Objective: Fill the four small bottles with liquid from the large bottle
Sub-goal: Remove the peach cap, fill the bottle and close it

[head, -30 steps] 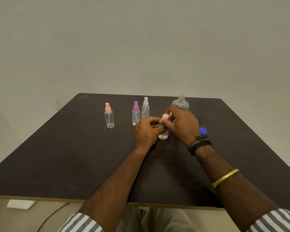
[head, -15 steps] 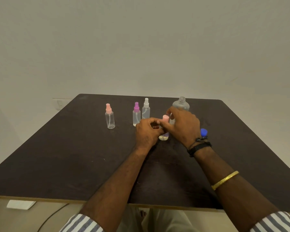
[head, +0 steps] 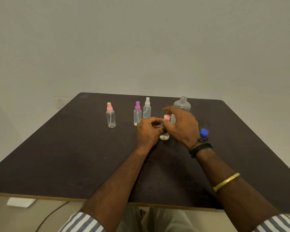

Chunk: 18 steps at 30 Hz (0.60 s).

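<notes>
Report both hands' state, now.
Left hand: grips the small clear plastic bottle with the pink cap.
Right hand: arched over that cap; grip cannot be told.

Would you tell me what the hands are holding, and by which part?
The left hand grips the pink-capped small bottle round its body; the right hand is at its cap, grip unclear.

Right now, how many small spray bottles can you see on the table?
4. Pink-capped bottle alone at left; purple-capped bottle and white-capped bottle side by side mid-table; fourth bottle, also pink-capped, gripped by the left hand, right hand at its cap. None seems hidden.
</notes>
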Available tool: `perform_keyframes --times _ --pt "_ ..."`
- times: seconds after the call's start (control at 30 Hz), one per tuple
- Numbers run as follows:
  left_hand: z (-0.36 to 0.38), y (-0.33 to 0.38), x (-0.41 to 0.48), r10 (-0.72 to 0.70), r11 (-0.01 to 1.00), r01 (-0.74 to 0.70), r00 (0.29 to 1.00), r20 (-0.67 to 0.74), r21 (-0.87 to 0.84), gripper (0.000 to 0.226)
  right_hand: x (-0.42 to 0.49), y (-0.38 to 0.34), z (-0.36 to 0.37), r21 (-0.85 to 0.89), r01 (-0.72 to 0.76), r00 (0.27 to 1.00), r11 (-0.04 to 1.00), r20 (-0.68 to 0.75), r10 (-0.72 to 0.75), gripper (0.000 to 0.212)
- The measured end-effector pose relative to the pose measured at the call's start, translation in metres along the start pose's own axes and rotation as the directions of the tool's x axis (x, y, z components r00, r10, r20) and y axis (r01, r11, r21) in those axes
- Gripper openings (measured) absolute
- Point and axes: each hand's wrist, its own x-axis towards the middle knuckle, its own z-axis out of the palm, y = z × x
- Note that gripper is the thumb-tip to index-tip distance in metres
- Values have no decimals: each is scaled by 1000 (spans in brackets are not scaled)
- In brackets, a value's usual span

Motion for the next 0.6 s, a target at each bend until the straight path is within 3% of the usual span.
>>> perform_keyframes --times 0.13,0.33,0.47,0.6 --pt "0 3 -2 26 1000 -26 1000 -7 11 31 3 6 3 -72 -14 1000 997 13 15 26" --pt "0 0 0 6 1000 -6 1000 3 15 28 -2 3 4 17 20 1000 1000 -12 -20 36" --pt "-1 2 -1 21 1000 -21 1000 6 4 30 -2 8 8 -56 8 1000 998 -10 -9 23" --pt "0 0 0 14 1000 -14 1000 -5 24 28 -3 10 9 -47 9 1000 999 19 -8 41"
